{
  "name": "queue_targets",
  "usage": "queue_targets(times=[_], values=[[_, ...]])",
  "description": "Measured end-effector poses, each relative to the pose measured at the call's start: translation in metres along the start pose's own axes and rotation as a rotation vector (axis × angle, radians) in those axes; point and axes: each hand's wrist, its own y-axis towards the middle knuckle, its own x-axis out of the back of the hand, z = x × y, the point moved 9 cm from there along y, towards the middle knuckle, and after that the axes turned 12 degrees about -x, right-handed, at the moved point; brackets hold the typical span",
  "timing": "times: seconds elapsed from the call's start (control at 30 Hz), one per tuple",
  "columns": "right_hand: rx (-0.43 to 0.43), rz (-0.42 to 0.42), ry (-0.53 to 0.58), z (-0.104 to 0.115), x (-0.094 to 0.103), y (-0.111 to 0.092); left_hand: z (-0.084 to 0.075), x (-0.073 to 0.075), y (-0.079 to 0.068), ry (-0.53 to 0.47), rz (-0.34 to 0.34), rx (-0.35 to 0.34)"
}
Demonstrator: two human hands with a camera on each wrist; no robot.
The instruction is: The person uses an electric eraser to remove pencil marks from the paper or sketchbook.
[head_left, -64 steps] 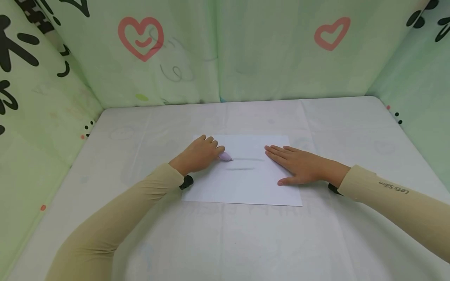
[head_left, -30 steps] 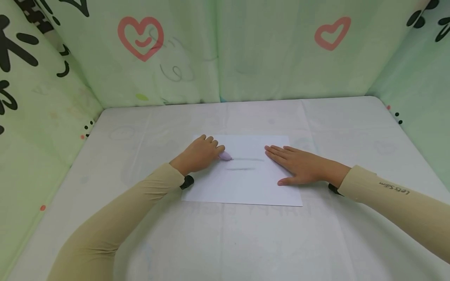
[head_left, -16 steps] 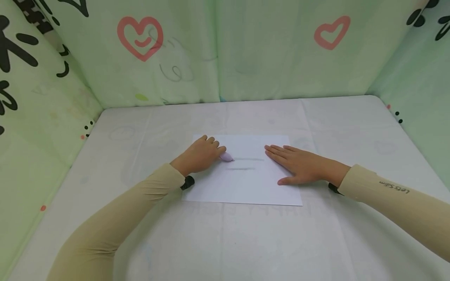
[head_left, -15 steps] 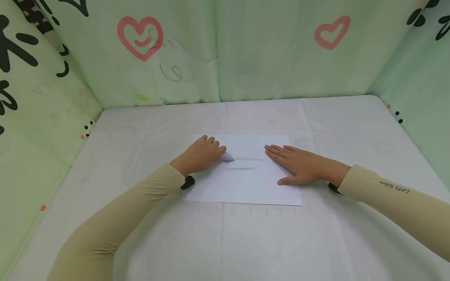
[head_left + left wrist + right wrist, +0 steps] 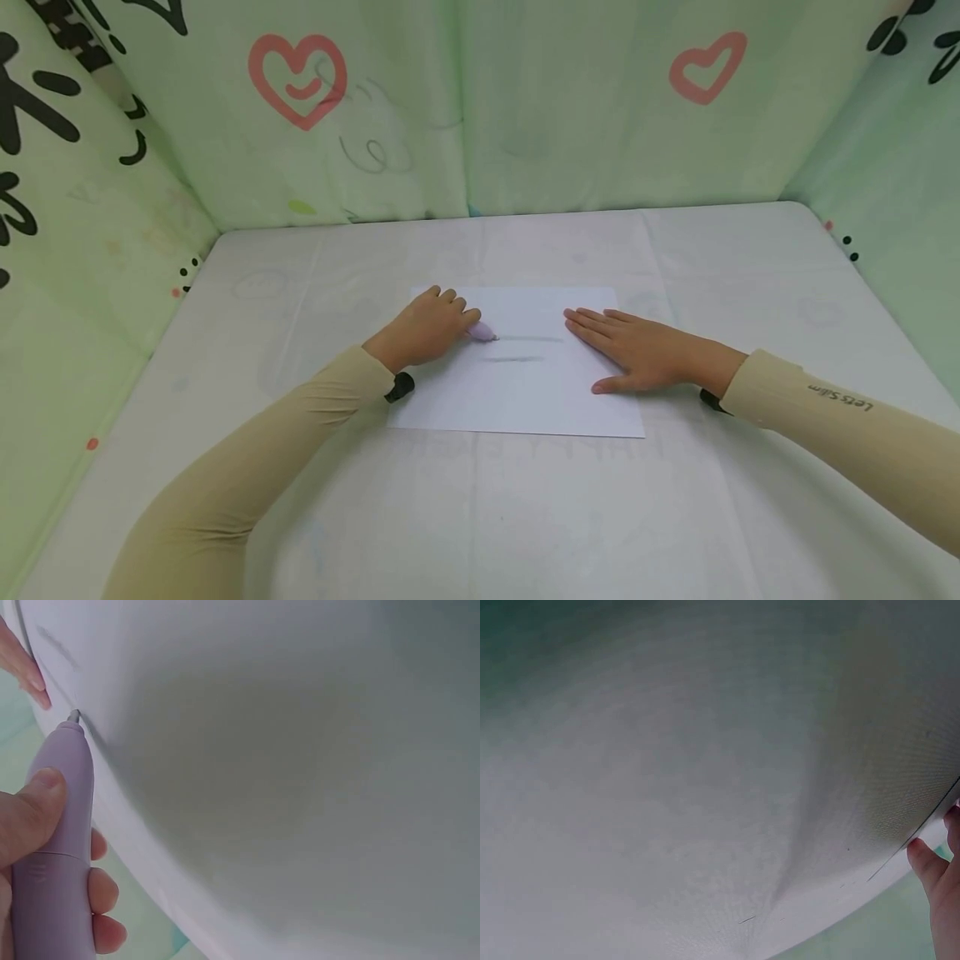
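Note:
My left hand [image 5: 427,327] grips a thick lavender electric eraser [image 5: 482,332] over the left part of a white sheet of paper [image 5: 517,404]. In the left wrist view the thumb lies along the top of the eraser's barrel [image 5: 64,780], fingers curled round the far side. Its narrow tip meets the left end of the upper of two smudged grey pencil lines [image 5: 528,339]; the lower line [image 5: 512,359] is nearer me. My right hand [image 5: 633,348] lies flat on the sheet's right side, fingers straight and thumb spread. The right wrist view catches only some fingertips [image 5: 926,862].
The sheet lies on a table with a creased white cloth [image 5: 480,517]. Green printed curtains [image 5: 570,125] stand behind and at both sides, with heart drawings on the back one. A black wrist strap [image 5: 401,387] shows at the left cuff.
The eraser and left hand shift very slightly right, then back left. The right hand and the paper stay in place, and the two grey lines look the same.

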Motion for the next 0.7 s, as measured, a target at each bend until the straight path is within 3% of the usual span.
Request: queue_targets(times=[0.7], values=[[0.003,-0.004,0.009,0.0015,0.0016,-0.0007,-0.0007,-0.0010,0.0022,0.015,0.010,-0.002]])
